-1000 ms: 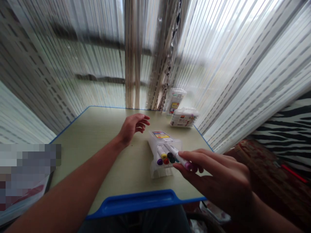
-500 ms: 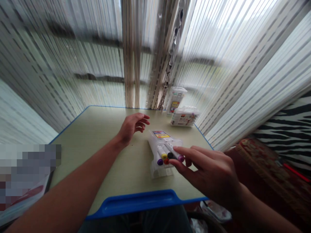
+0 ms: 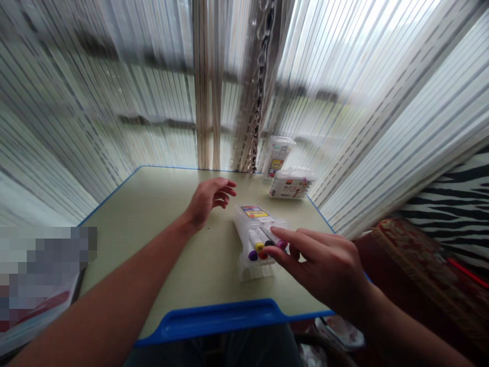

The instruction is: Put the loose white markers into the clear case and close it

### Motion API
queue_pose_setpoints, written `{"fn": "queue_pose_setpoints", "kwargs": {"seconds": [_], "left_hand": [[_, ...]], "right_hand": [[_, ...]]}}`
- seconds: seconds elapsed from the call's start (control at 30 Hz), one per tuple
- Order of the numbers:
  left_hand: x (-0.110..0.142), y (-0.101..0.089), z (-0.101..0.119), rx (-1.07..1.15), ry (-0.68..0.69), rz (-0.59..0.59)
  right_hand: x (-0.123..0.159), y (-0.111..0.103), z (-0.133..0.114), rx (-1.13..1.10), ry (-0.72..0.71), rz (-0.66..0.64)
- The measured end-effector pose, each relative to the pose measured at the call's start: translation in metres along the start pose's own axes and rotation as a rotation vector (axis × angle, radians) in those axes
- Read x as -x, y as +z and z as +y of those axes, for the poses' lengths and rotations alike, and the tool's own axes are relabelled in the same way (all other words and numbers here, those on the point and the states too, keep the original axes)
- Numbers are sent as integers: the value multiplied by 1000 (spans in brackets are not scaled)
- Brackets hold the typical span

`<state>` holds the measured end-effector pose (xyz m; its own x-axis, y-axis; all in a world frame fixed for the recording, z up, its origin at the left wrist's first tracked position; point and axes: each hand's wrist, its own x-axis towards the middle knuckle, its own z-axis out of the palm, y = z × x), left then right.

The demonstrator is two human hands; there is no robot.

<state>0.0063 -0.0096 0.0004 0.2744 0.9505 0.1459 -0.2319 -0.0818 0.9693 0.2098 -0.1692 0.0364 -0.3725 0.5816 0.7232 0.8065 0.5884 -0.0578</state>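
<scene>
A clear plastic marker case lies on the table with its open end towards me and a yellow, blue and red label on top. White markers with caps in purple, yellow, red, black and pink-purple stick out of it. My right hand is at this open end, thumb and index finger around the marker with the pink-purple cap. The thumb tip partly covers the black and red caps. To the left of the case my left hand hovers over the table, fingers loosely bent and apart, holding nothing.
Two more clear marker cases stand at the back right, one upright and one wider. The pale table has a blue rim with a tray lip at the front. Curtains hang behind it.
My right hand has shifted slightly left, and its fingertips are further over the marker ends. The pink-purple cap sits a little further into the case. My left hand is nearly still.
</scene>
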Motion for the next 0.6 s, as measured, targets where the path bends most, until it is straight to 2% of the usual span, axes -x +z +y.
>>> {"fn": "queue_pose_setpoints", "kwargs": {"seconds": [0.2,0.6], "left_hand": [[0,0,-1,1,5,-5],[1,0,0,2,-3,-7]], "right_hand": [[1,-1,-1,11,9,-3],[12,-18,2,-41,62,-31]]}}
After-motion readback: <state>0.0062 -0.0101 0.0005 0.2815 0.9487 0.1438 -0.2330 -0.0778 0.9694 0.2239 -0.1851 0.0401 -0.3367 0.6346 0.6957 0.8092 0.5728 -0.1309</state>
